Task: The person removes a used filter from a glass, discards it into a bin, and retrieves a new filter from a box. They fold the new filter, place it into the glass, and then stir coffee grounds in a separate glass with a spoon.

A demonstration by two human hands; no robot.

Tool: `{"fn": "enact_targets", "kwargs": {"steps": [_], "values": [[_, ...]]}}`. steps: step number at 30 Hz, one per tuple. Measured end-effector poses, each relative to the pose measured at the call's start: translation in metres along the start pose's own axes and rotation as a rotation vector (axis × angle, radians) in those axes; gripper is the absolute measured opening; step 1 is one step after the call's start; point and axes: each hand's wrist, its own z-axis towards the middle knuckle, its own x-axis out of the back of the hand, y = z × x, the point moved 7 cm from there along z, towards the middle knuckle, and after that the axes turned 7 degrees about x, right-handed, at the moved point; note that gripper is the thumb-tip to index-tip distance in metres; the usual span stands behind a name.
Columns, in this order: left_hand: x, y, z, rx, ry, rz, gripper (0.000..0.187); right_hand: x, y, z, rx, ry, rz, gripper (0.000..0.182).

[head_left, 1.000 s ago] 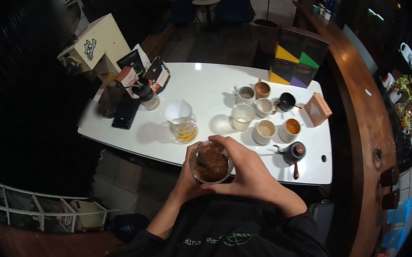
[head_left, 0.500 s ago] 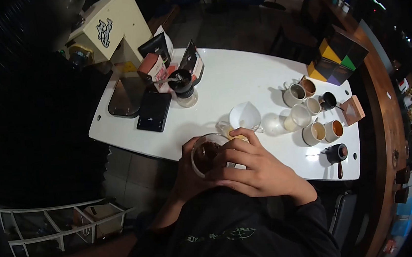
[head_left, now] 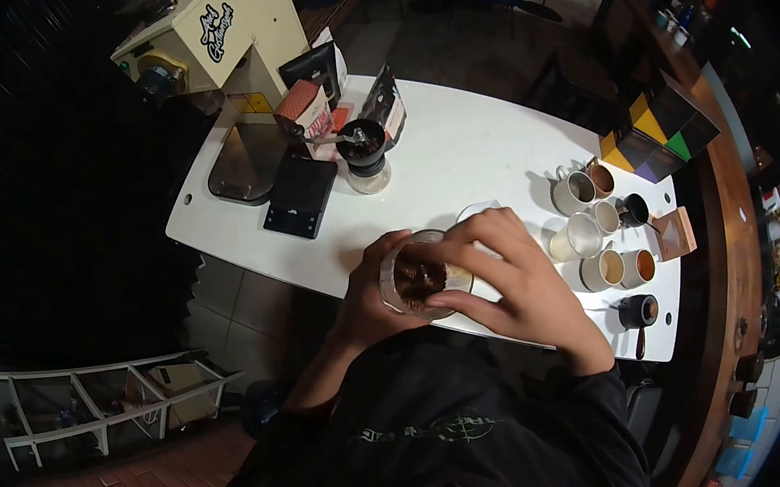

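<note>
A clear glass (head_left: 389, 290) with dark brown, ground-coffee-like contents (head_left: 418, 288) is held over the table's near edge. My left hand (head_left: 367, 294) wraps around its left side. My right hand (head_left: 534, 277) arches over the glass from the right, with thumb and index finger apart. The index finger dips over the mouth, while the thumb lies by the near rim. Just beyond the right hand, a white vessel (head_left: 478, 208) is mostly hidden.
The white table (head_left: 463, 128) carries a hand grinder (head_left: 365, 157), a black scale (head_left: 302, 196) and coffee bags (head_left: 305, 109) on the left. Several cups (head_left: 573, 192) and a portafilter (head_left: 638, 312) stand on the right. Behind the bags rises a cream-coloured machine (head_left: 229, 34).
The view has shifted, and the glass sits slightly further right in it. My right hand has lifted from the glass's side to above its mouth, opening thumb and index finger and covering the white vessel.
</note>
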Motion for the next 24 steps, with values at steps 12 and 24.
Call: {"fn": "enact_targets", "kwargs": {"steps": [12, 24], "values": [[-0.012, -0.01, 0.025, -0.051, 0.05, 0.171, 0.104, 0.004, 0.023, -0.003, 0.088, -0.258, -0.018, 0.015], [-0.016, -0.043, 0.036, 0.106, 0.077, 0.012, 0.103, 0.028, 0.059, -0.005, -0.169, -0.078, 0.28, 0.012]]}}
